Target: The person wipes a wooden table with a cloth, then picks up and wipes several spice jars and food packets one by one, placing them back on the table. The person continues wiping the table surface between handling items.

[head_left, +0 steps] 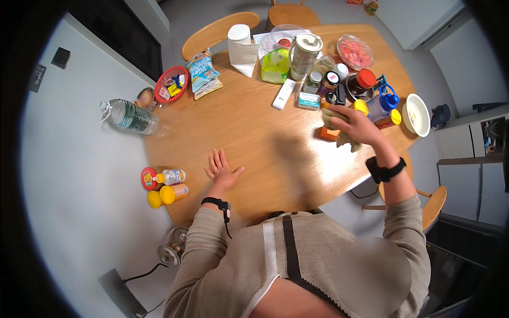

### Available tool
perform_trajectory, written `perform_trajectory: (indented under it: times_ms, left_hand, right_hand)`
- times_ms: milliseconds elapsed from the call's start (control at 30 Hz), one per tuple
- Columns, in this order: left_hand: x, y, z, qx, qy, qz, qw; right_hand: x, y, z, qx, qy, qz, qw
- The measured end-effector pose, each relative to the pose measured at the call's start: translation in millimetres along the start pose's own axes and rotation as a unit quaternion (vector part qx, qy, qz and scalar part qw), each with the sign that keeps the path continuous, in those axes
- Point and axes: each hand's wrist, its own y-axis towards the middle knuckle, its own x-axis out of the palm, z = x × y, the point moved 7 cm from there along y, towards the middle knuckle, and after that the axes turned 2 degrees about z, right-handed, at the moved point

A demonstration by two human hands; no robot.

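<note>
My left hand [220, 171] rests on the wooden table [230, 123] with its fingers spread and nothing in it. At the right, my right hand [354, 124] holds an olive-green cloth [348, 142], bunched beneath the palm and fingers. An orange box-shaped item [329, 134] sits against the cloth, partly covered by it. Just beyond the fingertips are a teal-and-white box [309, 101] and a small dark-lidded jar [330, 97]. Yellow-lidded containers and a blue-capped bottle [383, 105] stand close to the right of this hand.
A jug [305, 55], a red-lidded jar [364, 79] and a white bowl [416, 115] stand along the far right. Paper towels [240, 49], snack bags [202, 71], a red basket [171, 71] and a large water bottle [129, 116] line the far left. Several containers [167, 194] stand near the wall.
</note>
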Motion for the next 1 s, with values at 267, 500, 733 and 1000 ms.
perform_trajectory:
  times_ms: [267, 500, 733, 1000]
  left_hand:
    - [-5.1, 7.2, -5.1, -0.009, -0.081, 0.039, 0.996]
    - [-3.7, -28.8, 18.2, 0.096, -0.291, 0.013, 0.952]
    - [-18.0, -75.0, 30.8, 0.087, -0.342, 0.034, 0.935]
    - [-13.7, -95.7, 32.9, 0.061, -0.364, 0.050, 0.928]
  right_hand:
    - [-40.0, -47.3, 28.1, -0.094, 0.033, 0.217, 0.971]
    - [0.5, -20.5, 51.0, -0.103, -0.003, 0.178, 0.979]
    - [27.0, 39.9, 50.6, -0.177, -0.015, 0.233, 0.956]
    - [91.5, 141.3, 122.2, 0.122, -0.172, 0.062, 0.976]
